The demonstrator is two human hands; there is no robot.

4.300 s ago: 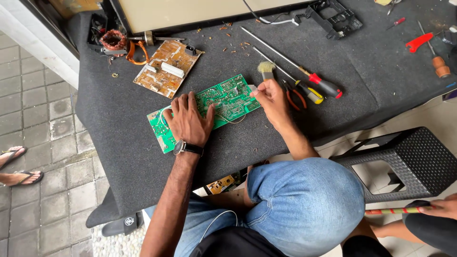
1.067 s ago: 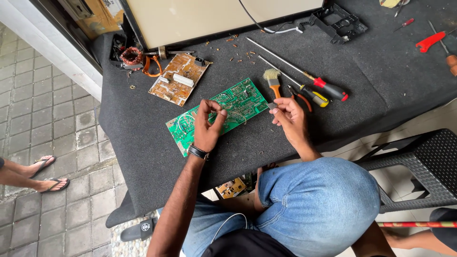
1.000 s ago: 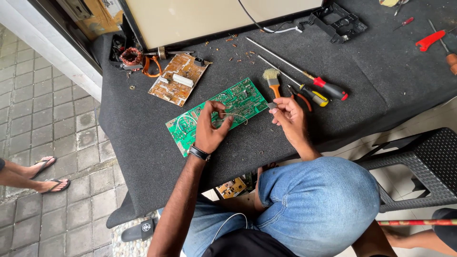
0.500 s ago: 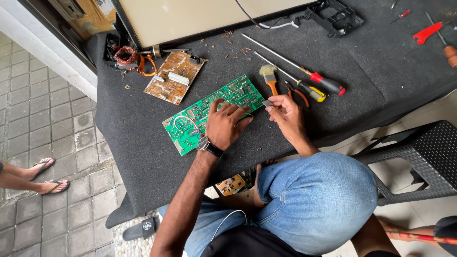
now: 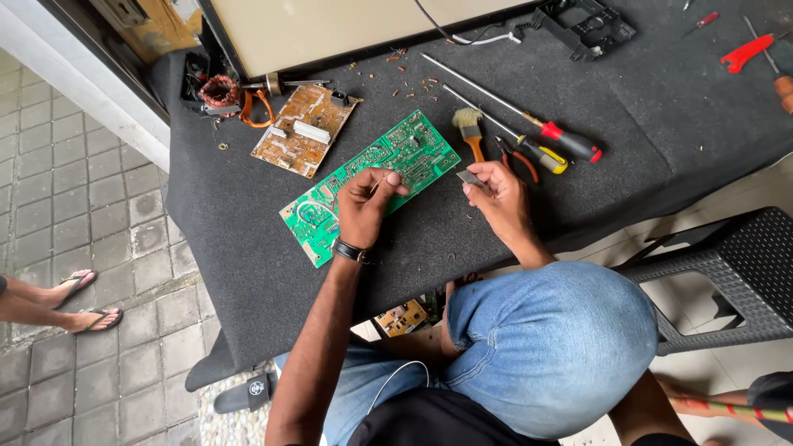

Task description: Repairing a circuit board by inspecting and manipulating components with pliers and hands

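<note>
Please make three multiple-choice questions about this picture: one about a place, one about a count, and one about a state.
1. Where does the small brush lie?
A. on the brown board
B. on the dark mat, right of the green circuit board
C. on the black stool

2. How many circuit boards lie on the dark mat?
A. one
B. two
C. four

3. What is the right hand doing?
A. pinching a small grey part
B. gripping a screwdriver
C. lying flat and empty

Answers:
1 B: the brush rests on the mat beside the green circuit board.
2 B: only the green one and the brown circuit board are there.
3 A: its fingertips hold a small grey part, while the left hand rests on the green board.
</note>
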